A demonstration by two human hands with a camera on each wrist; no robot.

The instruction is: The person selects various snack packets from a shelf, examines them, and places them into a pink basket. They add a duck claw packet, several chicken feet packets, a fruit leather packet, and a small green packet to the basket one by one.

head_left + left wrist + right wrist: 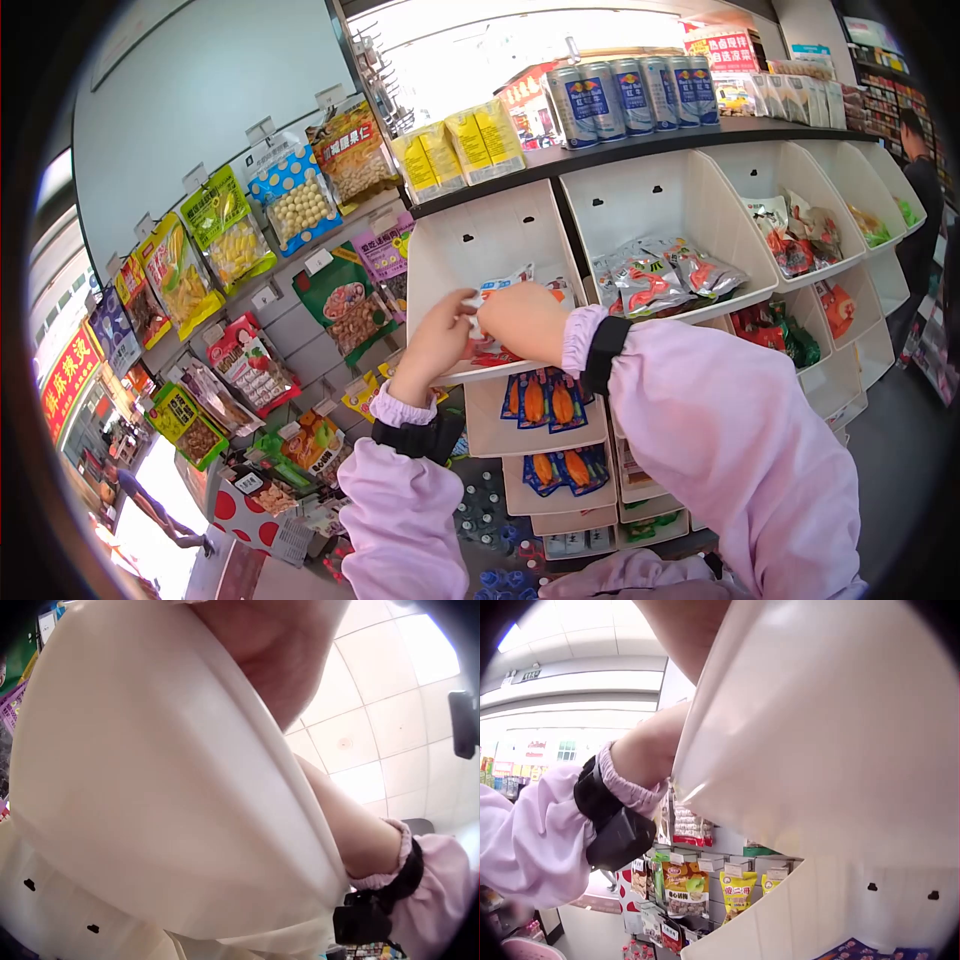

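Note:
Both hands work at the front of the white bin [490, 235] at the upper left of the rack. My left hand [440, 340] has its fingers bent, with a bit of a white and red snack packet [473, 318] between fingertips and thumb. Close beside it, my right hand [522, 322] reaches down among the packets, its back to the head camera and its fingertips hidden. More white, red and blue packets [518, 275] lie behind the hands. In the left wrist view the bin's wall [165, 772] covers most of the picture; a wall [817, 742] does likewise in the right wrist view.
To the right, a neighbouring bin holds silvery packets [665, 280]. Blue packets [548, 400] fill bins below. Blue-silver cans [630, 98] and yellow packs [458, 150] stand on the top ledge. Bagged snacks [225, 230] hang on the left wall. A person [915, 170] stands far right.

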